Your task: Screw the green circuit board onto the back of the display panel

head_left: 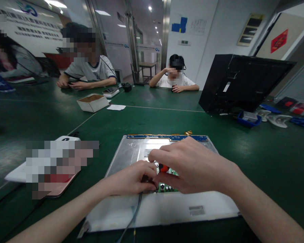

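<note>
A flat silver display panel (126,211) lies on the table, with a blue circuit strip (152,137) along its far edge. On its middle sits a green circuit board (170,187), partly covered by my hands. My left hand (135,177) is closed at the board's left side; its fingertips pinch there, but what they hold is hidden. Dark cables (136,212) run from beneath this hand toward me. My right hand (192,165) curls over the board, fingers closed around a red-and-black tool handle (164,167); the tool's tip cannot be seen.
Left of the panel lie a white device (17,172) and a pink phone-like item (63,187). Farther back are an open white box (92,103) and paper (116,107). A black monitor (243,84) and blue tray (248,118) stand right. Several people sit across the green table (162,118).
</note>
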{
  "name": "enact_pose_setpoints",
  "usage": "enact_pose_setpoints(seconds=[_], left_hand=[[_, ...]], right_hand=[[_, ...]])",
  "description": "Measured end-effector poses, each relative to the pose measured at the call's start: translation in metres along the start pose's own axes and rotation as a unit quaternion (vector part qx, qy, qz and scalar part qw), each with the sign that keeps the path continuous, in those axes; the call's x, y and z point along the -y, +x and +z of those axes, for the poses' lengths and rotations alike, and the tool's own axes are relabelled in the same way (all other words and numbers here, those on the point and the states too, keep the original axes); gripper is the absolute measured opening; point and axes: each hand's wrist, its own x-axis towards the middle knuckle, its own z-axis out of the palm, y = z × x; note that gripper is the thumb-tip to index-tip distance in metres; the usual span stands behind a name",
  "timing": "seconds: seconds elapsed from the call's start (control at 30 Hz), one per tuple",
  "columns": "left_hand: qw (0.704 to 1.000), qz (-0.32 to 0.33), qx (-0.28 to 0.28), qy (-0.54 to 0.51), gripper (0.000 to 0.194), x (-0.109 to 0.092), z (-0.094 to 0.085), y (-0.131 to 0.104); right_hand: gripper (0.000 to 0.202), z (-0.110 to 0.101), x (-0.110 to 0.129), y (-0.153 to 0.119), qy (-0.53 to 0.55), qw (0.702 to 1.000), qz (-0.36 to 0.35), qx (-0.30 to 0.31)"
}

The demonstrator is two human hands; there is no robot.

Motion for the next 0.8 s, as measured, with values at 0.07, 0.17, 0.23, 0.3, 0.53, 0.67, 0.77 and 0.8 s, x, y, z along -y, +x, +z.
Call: enact_pose_setpoints(seconds=[0.07,0.17,0.23,0.3,0.53,0.67,0.77,0.8], left_hand=[[1.000,-0.005,0.004,0.007,0.010,-0.0001,0.0005,-0.0005],[1.000,-0.012,0.002,0.006,0.010,-0.0001,0.0014,-0.0013],[1.000,-0.015,0.002,0.003,0.008,-0.0001,0.0015,-0.0015],[1.000,-0.017,0.000,-0.004,0.007,-0.0002,0.0010,-0.0011],[1.000,0.013,0.007,0.006,0.006,0.0019,-0.0006,0.0008],[1.000,-0.010,0.009,0.003,0.011,0.0030,0.0011,-0.0018],[1.000,-0.025,0.006,-0.010,0.011,0.0017,0.0019,-0.0028],[1.000,-0.028,0.005,-0.011,0.010,0.0012,0.0020,-0.0026]], right_hand=[[0.011,-0.0008,0.0009,-0.0011,0.004,1.000,-0.010,-0.002],[0.014,-0.0017,0.0029,-0.0027,0.009,1.000,-0.015,-0.005],[0.012,-0.0017,0.0035,-0.0029,0.015,1.000,-0.013,-0.001],[0.009,-0.0012,0.0032,-0.0023,0.013,1.000,-0.006,-0.001],[0.009,-0.0014,0.0010,-0.0002,0.004,1.000,0.005,0.006],[0.012,-0.0018,0.0031,-0.0015,0.009,1.000,-0.014,-0.001],[0.011,-0.0017,0.0038,-0.0019,0.011,1.000,-0.015,-0.005],[0.010,-0.0017,0.0036,-0.0017,0.010,1.000,-0.013,-0.004]])
